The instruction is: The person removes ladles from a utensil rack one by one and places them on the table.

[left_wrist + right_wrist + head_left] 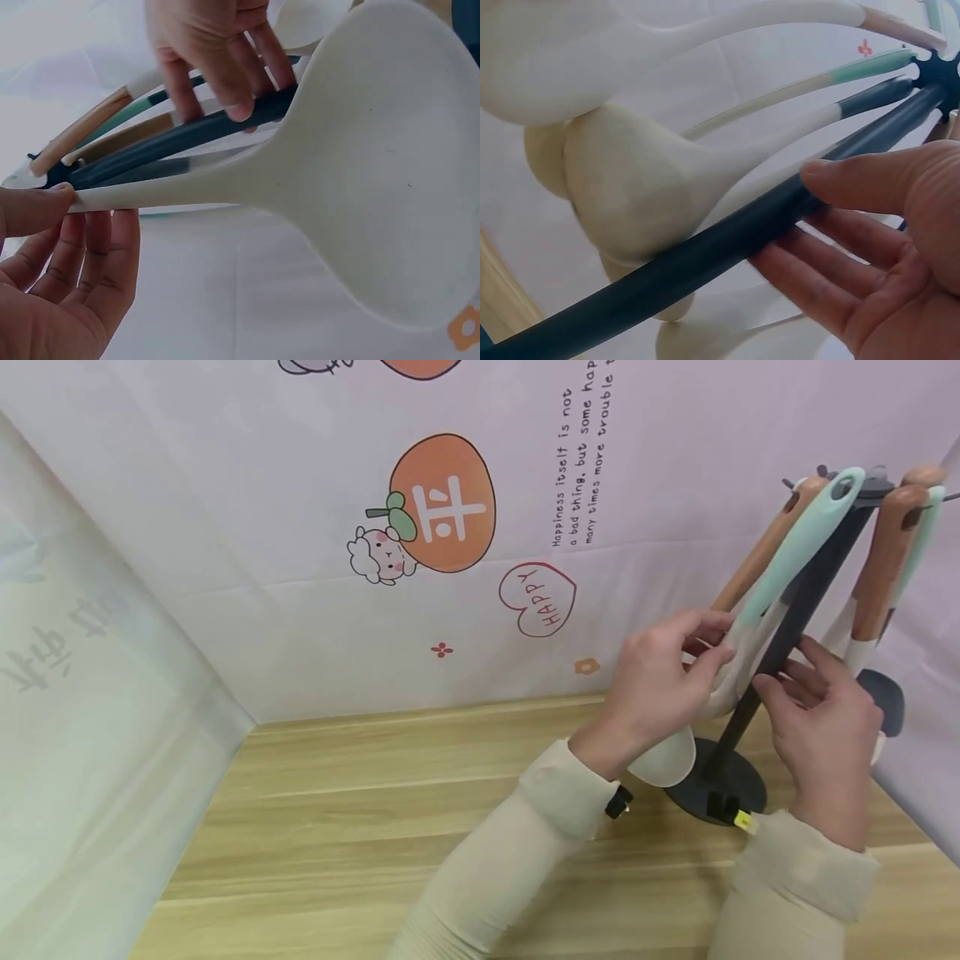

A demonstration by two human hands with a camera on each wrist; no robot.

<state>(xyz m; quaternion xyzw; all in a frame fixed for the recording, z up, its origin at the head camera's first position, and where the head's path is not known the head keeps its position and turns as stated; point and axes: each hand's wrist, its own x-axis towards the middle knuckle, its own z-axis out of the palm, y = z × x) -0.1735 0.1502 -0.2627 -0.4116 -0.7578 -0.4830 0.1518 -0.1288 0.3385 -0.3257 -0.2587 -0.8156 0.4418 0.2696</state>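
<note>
The head view is bright and evenly lit, with soft shadows on the surface; the lettering on the left cloth looks pale and blurry. Both wrist views are dimmer, greyer and lower in contrast. In the left one the ladle carries gentle shading; in the right, lens distortion bows the pole.

This place is looking like a kitchen corner, perhaps at home or in a curtained booth; which one is staying unclear. Ladle-like utensils are hanging from a dark stand, which is standing on a wood-grain counter. Pale sheets are rising along the back and both sides, and the back one is showing a cartoon orange fruit, a "HAPPY" heart and English lettering.
</note>
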